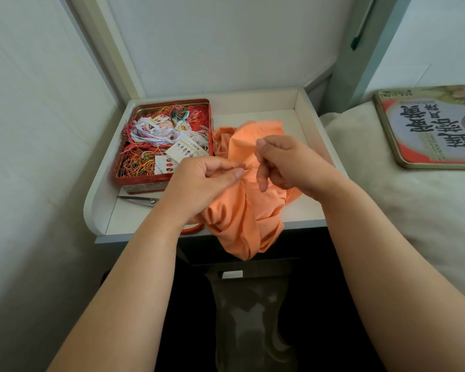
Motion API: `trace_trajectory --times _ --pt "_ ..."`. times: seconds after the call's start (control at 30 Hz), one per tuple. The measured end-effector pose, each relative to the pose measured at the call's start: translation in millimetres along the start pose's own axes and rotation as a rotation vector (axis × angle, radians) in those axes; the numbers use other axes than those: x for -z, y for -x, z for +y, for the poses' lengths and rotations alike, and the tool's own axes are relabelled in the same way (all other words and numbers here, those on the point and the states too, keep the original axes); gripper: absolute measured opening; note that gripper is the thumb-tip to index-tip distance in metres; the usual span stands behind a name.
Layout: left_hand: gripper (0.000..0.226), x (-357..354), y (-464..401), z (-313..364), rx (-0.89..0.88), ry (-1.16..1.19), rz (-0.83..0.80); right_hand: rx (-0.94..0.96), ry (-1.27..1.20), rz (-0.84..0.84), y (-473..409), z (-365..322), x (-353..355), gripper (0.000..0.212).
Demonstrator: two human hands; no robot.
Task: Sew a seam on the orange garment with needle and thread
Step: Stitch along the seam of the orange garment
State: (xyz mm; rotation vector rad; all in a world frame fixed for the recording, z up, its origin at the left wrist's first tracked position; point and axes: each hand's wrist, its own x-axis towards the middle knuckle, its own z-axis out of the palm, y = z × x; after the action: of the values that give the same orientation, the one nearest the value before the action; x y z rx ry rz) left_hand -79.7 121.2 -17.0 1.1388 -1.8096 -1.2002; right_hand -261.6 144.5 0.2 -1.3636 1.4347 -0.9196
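Observation:
The orange garment (242, 218) lies bunched on the white tray-like tabletop (255, 114) and hangs over its front edge. My left hand (202, 181) pinches a fold of the garment between thumb and forefinger at its middle. My right hand (282, 162) hovers just right of that spot with fingers curled, and an orange thread appears wound round one finger. The needle itself is too small to make out.
A red tin (167, 143) full of tangled coloured threads and needle cards stands at the tray's left. Scissors (138, 200) lie in front of the tin. The tin's lid (430, 127) rests on the pale bedding at right. Walls close in on the left and back.

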Motion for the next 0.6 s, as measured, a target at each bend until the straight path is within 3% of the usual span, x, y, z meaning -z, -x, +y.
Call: trace_trajectory --times 0.17,0.33,0.6 --pt "0.01 11 -2 -2 0.003 0.047 0.114 0.071 -0.254 0.057 -1 1 12 0.035" --pt "0.012 14 -3 -2 0.003 0.086 0.125 0.086 -0.263 0.047 -2 2 10 0.035" --pt "0.019 13 1 1 0.028 0.071 -0.055 0.033 -0.513 0.086 -3 3 15 0.033"
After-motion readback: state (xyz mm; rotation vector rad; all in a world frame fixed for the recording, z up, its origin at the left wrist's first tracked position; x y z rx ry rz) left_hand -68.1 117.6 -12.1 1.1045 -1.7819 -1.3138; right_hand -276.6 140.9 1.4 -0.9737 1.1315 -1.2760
